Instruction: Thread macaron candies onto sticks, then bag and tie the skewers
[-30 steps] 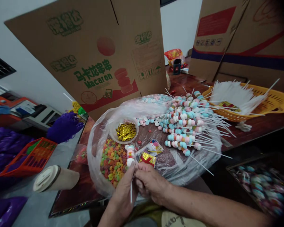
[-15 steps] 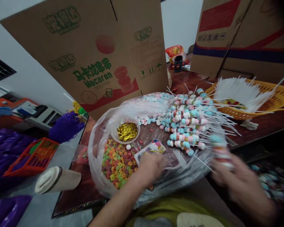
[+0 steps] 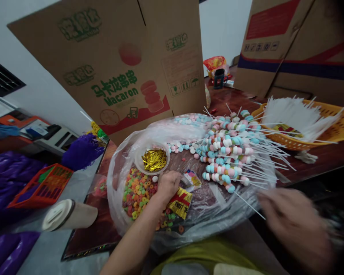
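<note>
My left hand is at the lower edge of a clear round tub of gold twist ties. Its fingers look curled together; whatever they hold, if anything, is hidden. Just below the wrist lies a gold and red twist tie packet, and right of the fingertips a small printed plastic packet. Loose ring candies spread under the forearm. My right hand is smeared by motion past the table's front edge, near the white stick of the closest candy skewer; its grip does not show.
Pink, blue and white candy skewers are piled on the plastic sheet. A yellow basket holds white sticks. Cardboard boxes stand behind. A lidded paper cup is at the table's left corner.
My left hand has moved up and left from the printed packet to the tub, uncovering the twist tie packet. The colourful candy stack in my right hand is no longer visible.
</note>
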The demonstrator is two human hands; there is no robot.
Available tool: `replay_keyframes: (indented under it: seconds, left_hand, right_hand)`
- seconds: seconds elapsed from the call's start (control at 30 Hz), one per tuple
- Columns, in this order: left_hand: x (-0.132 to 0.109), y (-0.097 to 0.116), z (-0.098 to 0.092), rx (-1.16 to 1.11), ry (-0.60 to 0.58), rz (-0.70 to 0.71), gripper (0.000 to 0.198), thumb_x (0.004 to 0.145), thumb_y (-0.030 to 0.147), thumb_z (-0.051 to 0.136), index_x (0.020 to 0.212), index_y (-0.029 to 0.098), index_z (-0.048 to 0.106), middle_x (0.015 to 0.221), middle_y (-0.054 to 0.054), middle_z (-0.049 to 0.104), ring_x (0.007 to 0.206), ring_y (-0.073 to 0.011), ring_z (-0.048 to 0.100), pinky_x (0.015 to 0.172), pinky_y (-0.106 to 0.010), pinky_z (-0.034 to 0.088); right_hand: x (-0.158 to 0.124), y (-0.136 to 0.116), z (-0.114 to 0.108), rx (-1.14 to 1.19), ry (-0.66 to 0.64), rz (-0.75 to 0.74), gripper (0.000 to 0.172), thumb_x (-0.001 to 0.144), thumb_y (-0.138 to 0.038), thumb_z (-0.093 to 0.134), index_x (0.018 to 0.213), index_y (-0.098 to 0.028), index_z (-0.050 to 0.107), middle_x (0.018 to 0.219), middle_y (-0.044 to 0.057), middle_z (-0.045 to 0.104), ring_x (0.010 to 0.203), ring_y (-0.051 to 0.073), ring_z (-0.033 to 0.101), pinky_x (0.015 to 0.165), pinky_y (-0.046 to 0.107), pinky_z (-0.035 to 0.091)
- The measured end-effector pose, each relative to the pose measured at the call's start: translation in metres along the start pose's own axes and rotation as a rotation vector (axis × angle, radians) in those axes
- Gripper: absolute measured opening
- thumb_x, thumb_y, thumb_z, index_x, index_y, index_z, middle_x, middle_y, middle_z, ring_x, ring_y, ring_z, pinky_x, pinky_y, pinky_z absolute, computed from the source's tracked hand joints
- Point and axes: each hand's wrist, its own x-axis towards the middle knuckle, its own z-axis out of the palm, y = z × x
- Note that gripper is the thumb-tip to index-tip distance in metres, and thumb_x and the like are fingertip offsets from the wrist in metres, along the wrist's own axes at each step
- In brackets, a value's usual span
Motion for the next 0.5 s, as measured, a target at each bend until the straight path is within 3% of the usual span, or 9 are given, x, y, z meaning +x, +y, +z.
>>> replay_keyframes:
  seconds: [0.03, 0.13, 0.23, 0.3, 0.37, 0.5]
  left_hand:
    - [-0.003, 0.001, -0.004, 0.012, 0.027, 0.036, 0.025, 0.084, 0.025, 0.042, 0.080, 0.019, 0.065, 0.085, -0.005, 0.066, 0.085, -0.0172, 0.055, 0.082, -0.030, 0.035]
    - [-0.012, 0.004, -0.013, 0.018, 0.158, 0.164, 0.025, 0.084, 0.022, 0.040, 0.080, 0.019, 0.064, 0.083, -0.006, 0.066, 0.084, -0.0187, 0.053, 0.082, -0.034, 0.033]
    - [-0.020, 0.009, -0.022, -0.118, 0.258, 0.243, 0.022, 0.084, 0.020, 0.040, 0.083, 0.017, 0.062, 0.087, -0.007, 0.065, 0.085, -0.0179, 0.054, 0.081, -0.032, 0.035]
    - [-0.027, 0.015, -0.027, -0.277, 0.240, 0.207, 0.019, 0.082, 0.023, 0.046, 0.096, 0.017, 0.058, 0.095, -0.008, 0.062, 0.089, -0.0172, 0.053, 0.081, -0.030, 0.037]
    - [-0.035, 0.023, -0.030, -0.445, 0.166, 0.114, 0.027, 0.076, 0.026, 0.055, 0.102, 0.017, 0.054, 0.095, -0.006, 0.060, 0.083, -0.0156, 0.053, 0.074, -0.027, 0.040]
    - [-0.049, 0.042, -0.027, -0.818, -0.029, -0.074, 0.018, 0.071, 0.030, 0.060, 0.071, 0.016, 0.050, 0.065, 0.001, 0.053, 0.059, -0.0102, 0.048, 0.055, -0.021, 0.037]
  right_hand:
    - [0.015, -0.009, 0.012, 0.014, 0.043, -0.071, 0.018, 0.080, -0.021, 0.053, 0.096, -0.027, 0.059, 0.096, 0.006, 0.059, 0.096, 0.026, 0.050, 0.084, 0.045, 0.038]
    - [0.064, -0.041, 0.058, 0.116, -0.221, -0.153, 0.033, 0.079, -0.017, 0.048, 0.112, -0.017, 0.053, 0.119, 0.014, 0.050, 0.107, 0.029, 0.041, 0.087, 0.046, 0.033]
    - [0.093, -0.064, 0.089, 0.264, -0.349, -0.188, 0.016, 0.076, -0.015, 0.048, 0.087, -0.016, 0.061, 0.087, 0.010, 0.060, 0.087, 0.022, 0.048, 0.074, 0.037, 0.036]
    - [0.093, -0.069, 0.092, 0.303, -0.357, -0.184, 0.015, 0.079, -0.015, 0.046, 0.070, -0.017, 0.057, 0.069, 0.005, 0.056, 0.073, 0.018, 0.047, 0.067, 0.032, 0.036]
    - [0.082, -0.069, 0.082, 0.343, -0.352, -0.145, 0.020, 0.082, -0.018, 0.043, 0.065, -0.018, 0.052, 0.065, 0.003, 0.053, 0.067, 0.015, 0.046, 0.062, 0.028, 0.035]
    - [0.054, -0.070, 0.055, 0.416, -0.360, -0.024, 0.027, 0.084, -0.027, 0.043, 0.058, -0.021, 0.041, 0.059, 0.000, 0.047, 0.059, 0.014, 0.044, 0.054, 0.026, 0.034]
